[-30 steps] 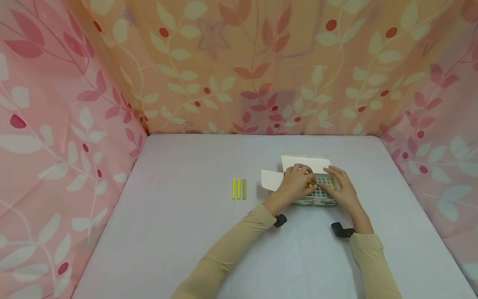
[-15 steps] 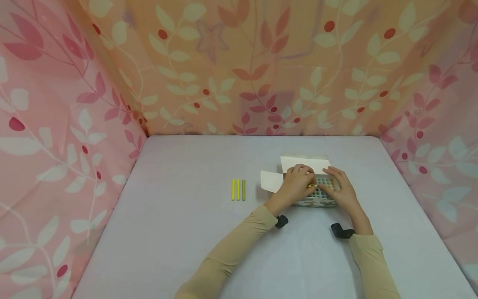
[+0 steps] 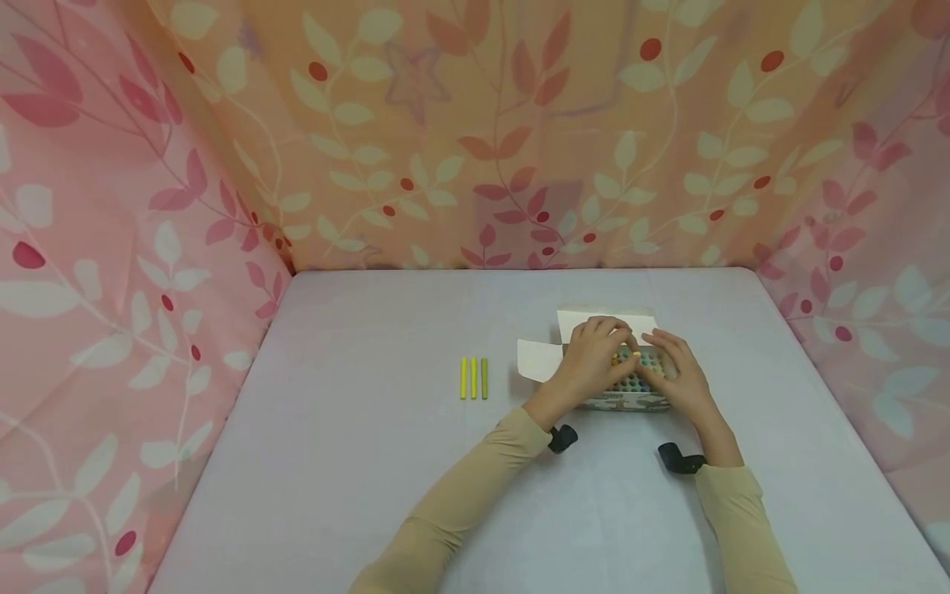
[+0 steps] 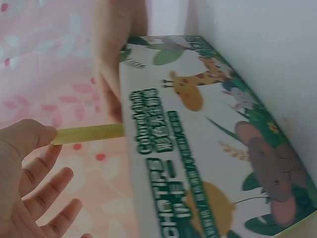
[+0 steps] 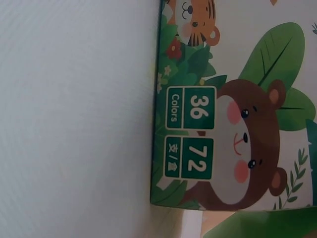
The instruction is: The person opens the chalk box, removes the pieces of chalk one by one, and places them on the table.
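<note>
Item one, nearest: my two forearms in tan sleeves (image 3: pixel 460 495), each with a black wrist camera (image 3: pixel 562 438) strapped on, reaching forward over the pale lilac tabletop (image 3: pixel 356 478).

Item two: my left hand (image 3: pixel 590 363), over the left part of the open box. Its fingers (image 4: pixel 29 144) pinch one yellowish stick (image 4: pixel 89 133) by its end; the left wrist view shows the stick running level from my fingertips to the box edge, the remaining fingers spread loosely below it.

Item three: my right hand (image 3: pixel 679 375), resting on the right part of the box top, fingers laid forward and fairly straight. Whether they grip anything, I cannot tell.

Item four: the box (image 3: pixel 627 400), standing on the tabletop right of centre, under both hands. Printed sides carry a giraffe, a bear, a tiger and green leaves; the right wrist view reads "36 Colors" and "72" (image 5: pixel 190 131). Rows of round stick ends show in its open top between my hands. White flaps (image 3: pixel 538 359) stand open to the left and at the back.

Item five: three sticks (image 3: pixel 473 377), two yellow and one olive, lying side by side, parallel, left of the box and apart from it.

Item six, farthest: pink and orange leaf-print cloth (image 3: pixel 475 132) walling three sides.
</note>
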The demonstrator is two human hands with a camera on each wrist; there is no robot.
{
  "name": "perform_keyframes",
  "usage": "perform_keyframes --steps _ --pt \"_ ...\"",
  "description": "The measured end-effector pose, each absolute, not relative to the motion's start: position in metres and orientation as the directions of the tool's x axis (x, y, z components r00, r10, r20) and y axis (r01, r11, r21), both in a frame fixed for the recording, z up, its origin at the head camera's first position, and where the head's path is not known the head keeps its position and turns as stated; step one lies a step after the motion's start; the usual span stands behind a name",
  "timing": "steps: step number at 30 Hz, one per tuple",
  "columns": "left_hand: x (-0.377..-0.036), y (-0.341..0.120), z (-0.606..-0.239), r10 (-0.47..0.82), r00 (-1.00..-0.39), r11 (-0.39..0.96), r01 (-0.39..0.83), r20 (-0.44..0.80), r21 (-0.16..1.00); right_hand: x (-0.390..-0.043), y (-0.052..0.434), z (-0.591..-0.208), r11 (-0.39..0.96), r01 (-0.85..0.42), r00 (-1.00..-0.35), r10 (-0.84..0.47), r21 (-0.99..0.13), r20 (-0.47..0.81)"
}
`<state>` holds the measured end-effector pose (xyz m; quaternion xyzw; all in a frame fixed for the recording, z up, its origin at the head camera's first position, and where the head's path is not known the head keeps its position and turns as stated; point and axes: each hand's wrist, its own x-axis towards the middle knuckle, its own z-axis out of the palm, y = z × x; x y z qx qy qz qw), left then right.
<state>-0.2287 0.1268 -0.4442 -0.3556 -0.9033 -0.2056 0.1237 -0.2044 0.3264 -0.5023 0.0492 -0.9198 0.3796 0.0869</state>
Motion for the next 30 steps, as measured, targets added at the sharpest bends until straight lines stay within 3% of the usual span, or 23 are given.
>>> perform_keyframes --steps 14,20,30 --pt "-0.223 0.112 -0.423 0.537 -0.712 0.542 0.702 0.452 0.462 -0.205 0.327 -0.504 0.697 -0.181 -0.977 -0.044 -0.694 0.21" --pt "-0.223 0.102 -0.421 0.507 -0.71 0.524 0.704 0.489 0.479 -0.205 0.327 -0.505 0.703 -0.17 -0.978 -0.037 -0.691 0.204" --pt "-0.225 0.081 -0.419 0.437 -0.75 0.507 0.661 0.496 0.553 -0.204 0.327 -0.505 0.703 -0.159 -0.98 -0.027 -0.693 0.197"
